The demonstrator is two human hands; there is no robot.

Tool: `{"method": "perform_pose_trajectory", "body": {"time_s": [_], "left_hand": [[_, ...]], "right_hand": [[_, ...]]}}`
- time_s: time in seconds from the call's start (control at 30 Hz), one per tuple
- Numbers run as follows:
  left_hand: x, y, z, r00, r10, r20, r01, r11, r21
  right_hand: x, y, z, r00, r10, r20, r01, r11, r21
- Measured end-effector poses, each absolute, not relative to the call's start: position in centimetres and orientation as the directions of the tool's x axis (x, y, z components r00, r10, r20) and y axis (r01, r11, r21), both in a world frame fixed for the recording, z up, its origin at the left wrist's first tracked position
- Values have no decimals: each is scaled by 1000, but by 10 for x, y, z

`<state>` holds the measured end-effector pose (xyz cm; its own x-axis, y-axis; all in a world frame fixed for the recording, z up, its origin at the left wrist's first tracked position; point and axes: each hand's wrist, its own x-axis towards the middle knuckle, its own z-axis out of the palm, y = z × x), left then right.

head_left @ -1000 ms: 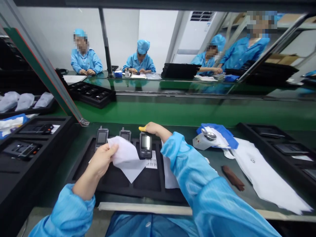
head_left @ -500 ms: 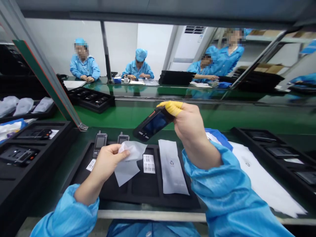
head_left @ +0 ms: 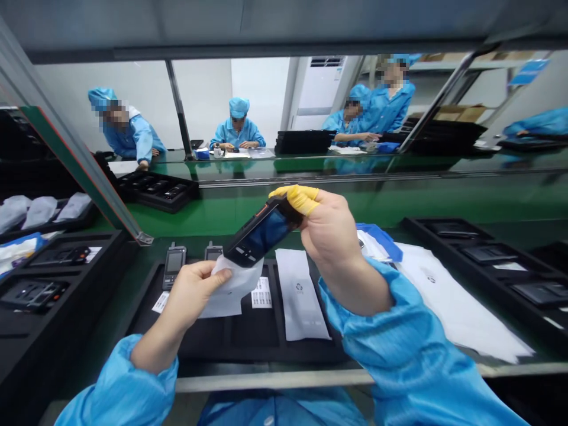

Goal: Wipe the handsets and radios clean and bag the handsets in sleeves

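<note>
My right hand [head_left: 331,234], with yellow finger cots on some fingers, grips a black rugged handset [head_left: 261,234] by its upper end. The handset tilts down to the left, its dark screen facing me and an orange button on its side. A translucent white plastic bag [head_left: 224,305] is pinched between the thumb and fingers of my left hand [head_left: 190,293]. The handset's lower end is at the bag's mouth; how far inside it reaches, I cannot tell. Below is a black foam tray [head_left: 255,331] with a label sheet [head_left: 261,293] and another flat bag [head_left: 302,296].
Two upright handsets with antennas, a nearer one [head_left: 174,267] and another [head_left: 214,252], stand behind the tray. Stacked white bags [head_left: 457,302] and a blue bin [head_left: 390,242] lie right. Foam trays of devices flank both sides. A metal post [head_left: 89,142] rises left; co-workers sit opposite.
The handset has moved down and left to meet the bag's mouth, which has opened beneath it. Across the bench, a co-worker at left has leaned over and reached toward a tray.
</note>
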<state>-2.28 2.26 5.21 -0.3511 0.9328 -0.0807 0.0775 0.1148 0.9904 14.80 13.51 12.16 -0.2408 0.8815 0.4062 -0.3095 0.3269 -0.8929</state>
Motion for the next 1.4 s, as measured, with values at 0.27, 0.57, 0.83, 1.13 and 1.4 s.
{"method": "perform_pose_trajectory", "body": {"time_s": [0.27, 0.57, 0.83, 1.13, 1.4], "left_hand": [[-20, 24, 46, -303, 949, -88, 94, 122, 988], [-6, 31, 43, -239, 969, -65, 34, 75, 997], [14, 48, 33, -403, 894, 196, 85, -176, 981], [39, 49, 31, -603, 744, 288, 54, -322, 945], [37, 69, 39, -601, 788, 136, -212, -322, 923]], "right_hand": [[159, 131, 121, -250, 862, 440, -198, 399, -895], [148, 127, 114, -391, 848, 357, -80, 355, -931], [140, 127, 105, -538, 802, 260, 148, 394, -907], [168, 125, 75, -713, 690, 127, -22, 159, -987], [152, 133, 38, -659, 750, -55, 296, 192, -936]]}}
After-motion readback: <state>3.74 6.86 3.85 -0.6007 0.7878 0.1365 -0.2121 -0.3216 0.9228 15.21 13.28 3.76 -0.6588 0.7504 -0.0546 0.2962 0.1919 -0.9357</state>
